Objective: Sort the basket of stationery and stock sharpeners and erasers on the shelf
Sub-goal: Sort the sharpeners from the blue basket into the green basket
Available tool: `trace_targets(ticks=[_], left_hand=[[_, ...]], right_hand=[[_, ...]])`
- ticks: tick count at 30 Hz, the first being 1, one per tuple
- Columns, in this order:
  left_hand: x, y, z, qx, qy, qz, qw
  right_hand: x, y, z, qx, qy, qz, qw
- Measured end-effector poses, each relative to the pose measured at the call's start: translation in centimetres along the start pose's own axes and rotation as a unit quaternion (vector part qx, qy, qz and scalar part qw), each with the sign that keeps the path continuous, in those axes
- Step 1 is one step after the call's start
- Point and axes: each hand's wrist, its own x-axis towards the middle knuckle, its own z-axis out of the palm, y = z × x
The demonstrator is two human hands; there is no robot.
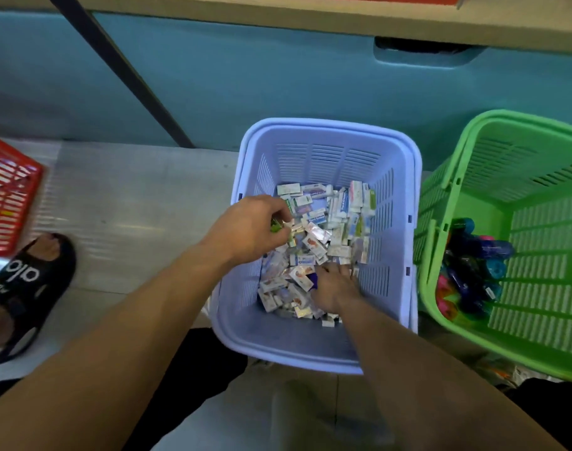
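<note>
A lilac plastic basket [327, 135] stands on the floor in front of me, its bottom covered with several small white eraser packs [338, 222]. My left hand [248, 226] hovers over the basket's left side and grips a few small items, one of them green [275, 226]. Deep in the basket, my right hand [335, 288] lies among the packs with its fingers buried in the pile. What those fingers hold, if anything, is hidden.
A green basket [506, 125] at the right holds several blue, pink and teal sharpener-like items [473, 275]. A red basket [11, 196] sits at the far left edge. My foot in a black sandal [27, 288] rests on the tiled floor. A teal shelf base [278, 76] runs behind.
</note>
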Motion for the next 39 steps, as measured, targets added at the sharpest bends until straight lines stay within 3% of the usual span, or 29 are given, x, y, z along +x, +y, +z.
trace_targets(ticks=[8,12,15,18,21,24,26,27,28,32,34,36,39], left_hand=[[-0.2,0.1,0.5,0.020,0.007,0.003,1.000],[-0.5,0.3,0.7,-0.008,0.010,-0.013,1.000],[-0.9,0.7,1.0,-0.033,0.023,-0.032,0.999],[-1.3,1.7,1.0,-0.073,0.035,-0.049,0.996],[-0.8,4.4,0.4,-0.172,0.024,-0.065,0.983],[0.5,9.8,0.1,-0.293,-0.022,-0.037,0.955],[1.6,14.6,1.2,-0.258,-0.043,0.039,0.964],[2.2,17.1,2.2,-0.233,-0.054,0.078,0.968],[2.8,19.4,3.7,-0.216,-0.069,0.110,0.968],[5.6,25.8,11.8,-0.052,-0.127,0.161,0.978],[6.9,26.7,15.2,0.062,-0.149,0.158,0.974],[7.7,26.7,17.0,0.137,-0.166,0.157,0.964],[7.6,26.5,16.9,0.149,-0.156,0.189,0.958]], right_hand=[[0.3,0.5,-0.2,-0.001,0.012,-0.008,1.000],[-0.6,0.4,-0.6,0.025,-0.021,0.003,0.999],[-1.7,-0.5,-1.7,0.156,0.029,0.003,0.987],[-5.0,-1.5,-5.2,0.350,0.137,-0.039,0.926],[-10.6,-0.2,-9.6,0.459,0.244,-0.092,0.850],[-14.9,5.1,-12.8,0.510,0.374,-0.070,0.771],[-16.5,10.2,-13.8,0.536,0.421,-0.010,0.732],[-16.5,13.0,-13.7,0.528,0.428,0.025,0.733],[-16.3,15.6,-13.4,0.501,0.415,0.060,0.757],[-14.7,23.6,-10.7,0.351,0.257,0.142,0.889],[-14.5,25.1,-9.9,0.279,0.205,0.151,0.926],[-14.6,25.6,-10.0,0.284,0.213,0.146,0.923],[-14.5,25.4,-10.4,0.332,0.268,0.137,0.894]])
